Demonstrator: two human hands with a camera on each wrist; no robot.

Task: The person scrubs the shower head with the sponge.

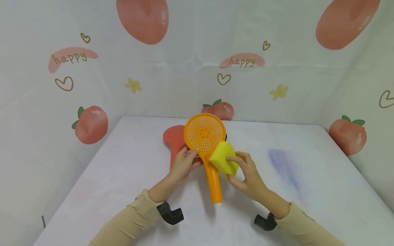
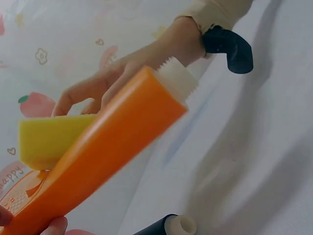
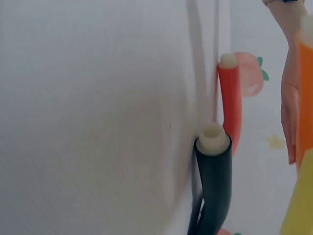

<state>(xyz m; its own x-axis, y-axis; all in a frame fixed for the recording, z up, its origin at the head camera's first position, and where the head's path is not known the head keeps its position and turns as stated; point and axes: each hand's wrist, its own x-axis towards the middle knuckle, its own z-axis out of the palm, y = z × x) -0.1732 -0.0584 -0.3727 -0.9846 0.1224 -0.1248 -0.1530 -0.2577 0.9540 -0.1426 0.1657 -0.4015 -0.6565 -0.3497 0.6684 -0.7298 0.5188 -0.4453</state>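
Note:
An orange skimmer [image 1: 213,184] with a round, perforated head is held up over the table, its head pointing away and its handle toward me. My left hand [image 1: 182,166] grips it at the neck, thumb on top and fingers underneath. My right hand [image 1: 251,178] pinches a yellow sponge [image 1: 222,158] between thumb and fingers, right at the skimmer's neck below the head. In the left wrist view the sponge [image 2: 54,139] lies along the side of the orange handle [image 2: 107,147], whose end shows a whitish tip [image 2: 177,81].
A red utensil [image 1: 174,136] with a broad head lies on the table behind my left hand. Beside its red handle [image 3: 231,98], a black handle [image 3: 216,171] with a hollow whitish end shows in the right wrist view. A bluish smudge [image 1: 284,167] marks the tabletop at right.

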